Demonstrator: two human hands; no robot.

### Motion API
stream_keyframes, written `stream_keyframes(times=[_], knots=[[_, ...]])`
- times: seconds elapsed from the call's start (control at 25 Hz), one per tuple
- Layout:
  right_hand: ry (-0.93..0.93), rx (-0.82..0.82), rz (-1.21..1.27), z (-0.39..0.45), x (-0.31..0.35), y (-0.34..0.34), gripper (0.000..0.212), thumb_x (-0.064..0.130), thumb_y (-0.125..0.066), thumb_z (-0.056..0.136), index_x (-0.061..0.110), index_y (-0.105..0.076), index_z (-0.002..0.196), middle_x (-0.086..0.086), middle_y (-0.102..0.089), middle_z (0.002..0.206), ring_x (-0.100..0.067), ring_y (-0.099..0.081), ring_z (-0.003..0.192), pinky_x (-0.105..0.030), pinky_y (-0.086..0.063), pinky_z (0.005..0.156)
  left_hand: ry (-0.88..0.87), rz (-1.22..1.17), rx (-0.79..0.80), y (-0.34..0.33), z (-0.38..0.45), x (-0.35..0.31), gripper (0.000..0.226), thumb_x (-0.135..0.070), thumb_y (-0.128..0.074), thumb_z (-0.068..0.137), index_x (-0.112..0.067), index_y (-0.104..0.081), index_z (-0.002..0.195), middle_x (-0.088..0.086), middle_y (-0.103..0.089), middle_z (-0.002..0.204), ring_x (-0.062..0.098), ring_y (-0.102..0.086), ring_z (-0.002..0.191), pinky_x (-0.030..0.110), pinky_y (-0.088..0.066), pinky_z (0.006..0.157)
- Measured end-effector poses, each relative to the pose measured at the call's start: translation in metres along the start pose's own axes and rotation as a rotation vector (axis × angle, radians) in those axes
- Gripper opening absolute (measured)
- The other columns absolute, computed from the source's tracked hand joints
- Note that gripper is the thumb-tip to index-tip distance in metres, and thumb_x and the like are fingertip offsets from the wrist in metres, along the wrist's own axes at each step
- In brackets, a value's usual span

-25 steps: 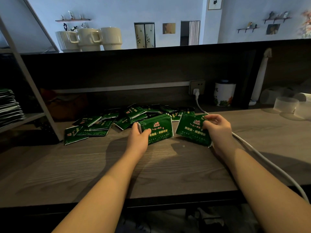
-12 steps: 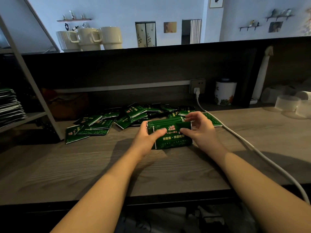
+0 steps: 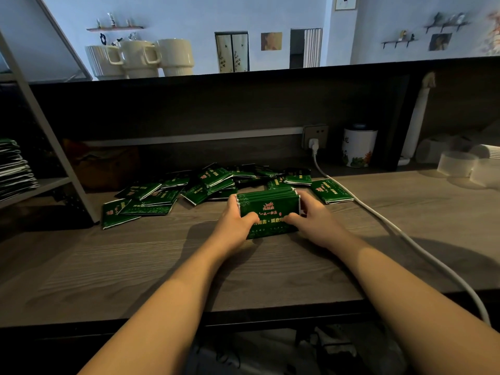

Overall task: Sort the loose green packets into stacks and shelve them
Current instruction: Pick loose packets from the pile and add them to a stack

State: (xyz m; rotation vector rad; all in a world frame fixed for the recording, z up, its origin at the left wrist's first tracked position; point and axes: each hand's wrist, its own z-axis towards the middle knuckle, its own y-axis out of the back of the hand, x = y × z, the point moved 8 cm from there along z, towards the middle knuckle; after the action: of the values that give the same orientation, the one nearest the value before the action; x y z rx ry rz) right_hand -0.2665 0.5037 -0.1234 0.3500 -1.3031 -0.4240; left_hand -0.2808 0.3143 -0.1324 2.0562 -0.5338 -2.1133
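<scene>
Packets (image 3: 267,209) gripped in both hands, their lower print covered by thumbs.

Both bare forearms are reaching forward from the lower corners of the view and converging toward the middle, wrists held low over the bench (image 3: 135,266). The left hand (image 3: 234,222) is gripping the left end of the stack of green packets (image 3: 267,209), its thumb lying across the near face and its fingers (image 3: 233,199) curling round the far side. The right hand (image 3: 315,221) is mirroring it at the right end, thumb pressing on the near face, fingers wrapping over the top corner. The two thumbs are pointing toward each other, close but apart. The stack is sitting between the two sets of fingers, squeezed from both ends.
</scene>
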Motion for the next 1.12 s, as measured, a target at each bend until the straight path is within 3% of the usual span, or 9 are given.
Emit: stream_keyframes(times=[0.08,0.2,0.4,0.52,0.76,0.84,0.96,1.12], knots=[[-0.031,-0.161,0.024,0.002,-0.005,0.014,0.031,0.031,-0.065,0.093,0.025,-0.060,0.122,0.006,-0.065,0.106,-0.013,-0.063,0.099,-0.027,-0.050,0.082,-0.023,0.016,-0.060,0.006,0.001,0.001,0.065,-0.024,-0.064,0.084,-0.015,-0.038,0.143,0.013,-0.058,0.138,0.026,-0.057,0.122,0.048,-0.046,0.105],[-0.112,-0.404,-0.123,0.005,-0.014,0.045,0.034,0.042,-0.060,0.096,0.016,-0.064,0.116,0.000,-0.066,0.105,-0.021,-0.061,0.103,-0.032,-0.048,0.085,-0.035,0.041,-0.123,0.014,0.006,0.007,0.084,-0.022,-0.070,0.090,-0.018,-0.021,0.159,0.008,-0.047,0.151,0.025,-0.049,0.133,0.040,-0.040,0.109],[-0.316,-0.248,-0.653,0.031,-0.031,0.060,0.058,0.047,-0.057,0.096,0.007,-0.050,0.137,-0.014,-0.053,0.139,-0.033,-0.045,0.131,-0.041,-0.038,0.107,-0.048,0.072,-0.200,0.020,0.008,0.005,0.086,-0.027,-0.073,0.092,-0.018,-0.021,0.160,0.008,-0.036,0.159,0.028,-0.039,0.143,0.045,-0.039,0.114],[-0.313,-0.294,-0.695,0.037,-0.037,0.066,0.060,0.049,-0.057,0.095,0.004,-0.049,0.135,-0.018,-0.054,0.137,-0.035,-0.049,0.128,-0.041,-0.040,0.105,-0.040,0.042,-0.181,0.019,0.011,0.006,0.086,-0.027,-0.072,0.092,-0.020,-0.019,0.160,0.007,-0.033,0.161,0.029,-0.039,0.143,0.051,-0.042,0.113],[-0.377,-0.279,-0.807,0.040,-0.044,0.071,0.068,0.050,-0.064,0.090,0.002,-0.048,0.135,-0.019,-0.051,0.134,-0.039,-0.049,0.125,-0.046,-0.042,0.103,-0.039,0.041,-0.190,0.019,0.016,0.010,0.085,-0.029,-0.071,0.092,-0.021,-0.020,0.160,0.005,-0.035,0.160,0.026,-0.037,0.144,0.044,-0.036,0.112],[-0.330,-0.278,-0.863,0.040,-0.037,0.066,0.052,0.040,-0.061,0.094,0.004,-0.050,0.129,-0.019,-0.053,0.130,-0.039,-0.054,0.120,-0.047,-0.045,0.099,-0.033,0.041,-0.183,0.018,0.017,0.011,0.084,-0.029,-0.070,0.093,-0.021,-0.020,0.160,0.005,-0.035,0.160,0.027,-0.037,0.144,0.044,-0.036,0.111],[-0.178,-0.269,-0.937,0.040,-0.020,0.056,0.034,0.029,-0.051,0.097,0.007,-0.048,0.123,-0.017,-0.063,0.118,-0.038,-0.062,0.107,-0.042,-0.048,0.081,-0.033,0.037,-0.177,0.017,0.016,0.010,0.084,-0.029,-0.070,0.093,-0.021,-0.019,0.160,0.005,-0.034,0.161,0.027,-0.037,0.144,0.045,-0.036,0.111],[0.012,-0.268,-1.002,0.034,-0.001,0.051,0.032,0.036,-0.046,0.102,0.010,-0.049,0.121,-0.013,-0.070,0.101,-0.035,-0.067,0.091,-0.038,-0.048,0.065,-0.029,0.027,-0.190,0.020,0.013,0.009,0.083,-0.028,-0.069,0.094,-0.020,-0.020,0.160,0.006,-0.034,0.160,0.028,-0.037,0.144,0.043,-0.036,0.110]])
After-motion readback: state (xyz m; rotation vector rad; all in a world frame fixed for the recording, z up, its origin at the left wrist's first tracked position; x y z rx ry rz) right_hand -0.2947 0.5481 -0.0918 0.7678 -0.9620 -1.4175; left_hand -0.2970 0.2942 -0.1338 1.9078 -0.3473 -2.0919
